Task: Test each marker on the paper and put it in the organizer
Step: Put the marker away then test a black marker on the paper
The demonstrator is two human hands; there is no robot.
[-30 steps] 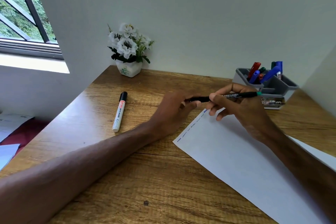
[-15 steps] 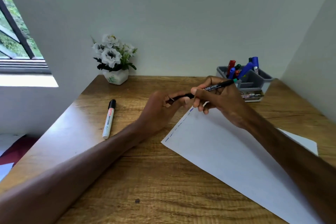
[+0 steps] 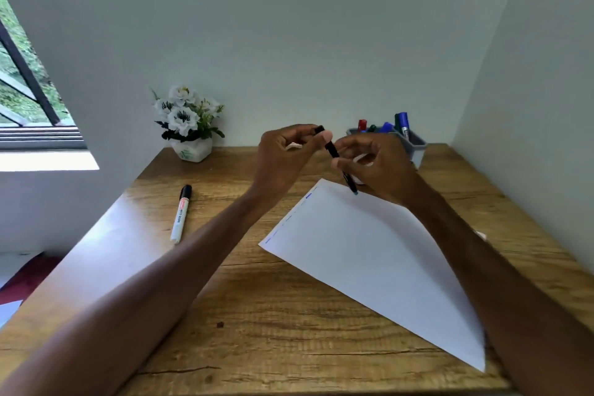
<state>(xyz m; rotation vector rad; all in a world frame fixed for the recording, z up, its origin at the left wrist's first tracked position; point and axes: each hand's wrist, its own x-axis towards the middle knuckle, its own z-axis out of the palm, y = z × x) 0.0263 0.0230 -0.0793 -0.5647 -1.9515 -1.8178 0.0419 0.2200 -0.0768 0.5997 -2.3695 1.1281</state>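
Note:
A thin black marker (image 3: 331, 151) with a teal end is held steeply tilted above the far corner of the white paper (image 3: 369, 254), teal end lowest. My left hand (image 3: 286, 154) pinches its upper black end between thumb and fingertips. My right hand (image 3: 382, 164) grips the lower part of the barrel. The paper lies slantwise on the wooden desk (image 3: 257, 315), with short blue dashes along its left edge. The grey organizer (image 3: 416, 143) stands at the back right behind my right hand, holding red, green and blue markers. A white marker with a black cap (image 3: 180, 214) lies on the desk to the left.
A white pot of white flowers (image 3: 189, 128) stands at the back left against the wall. Walls close the desk in at the back and right. A window (image 3: 22, 90) is at the far left, and the desk's left edge drops to the floor.
Both hands have risen off the desk. The black marker has swung from lying nearly level to steeply tilted, its teal end now pointing down over the paper.

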